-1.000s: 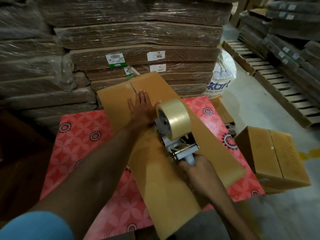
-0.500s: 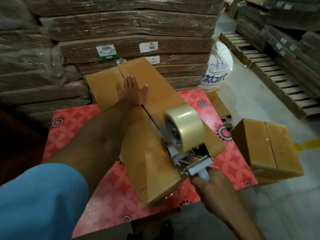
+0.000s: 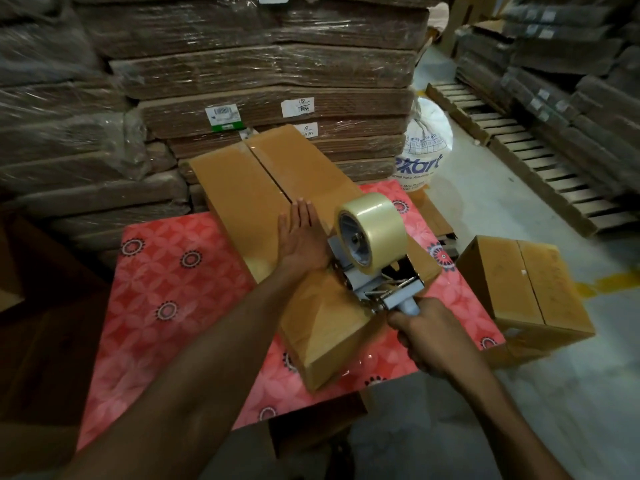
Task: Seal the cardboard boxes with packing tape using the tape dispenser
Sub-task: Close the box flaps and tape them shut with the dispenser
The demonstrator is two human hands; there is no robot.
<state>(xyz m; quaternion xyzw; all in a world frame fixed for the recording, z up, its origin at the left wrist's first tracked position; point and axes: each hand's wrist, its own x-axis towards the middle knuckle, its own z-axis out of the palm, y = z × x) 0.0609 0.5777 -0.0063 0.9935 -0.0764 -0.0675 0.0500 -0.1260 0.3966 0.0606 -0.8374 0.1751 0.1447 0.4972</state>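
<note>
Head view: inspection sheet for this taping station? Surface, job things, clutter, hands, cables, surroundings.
Surface: table under a red floral cover.
Job's things: cardboard box lies lengthwise, centre seam visible beyond the left hand; tape dispenser on its near part; second box beside the table, right.
Clutter: white printed sack on the floor.
Hands: left hand flat on the box; right hand grips the dispenser handle.
Cables: nothing seen.
Surroundings: wrapped stacks of flat cardboard; wooden pallets.
</note>
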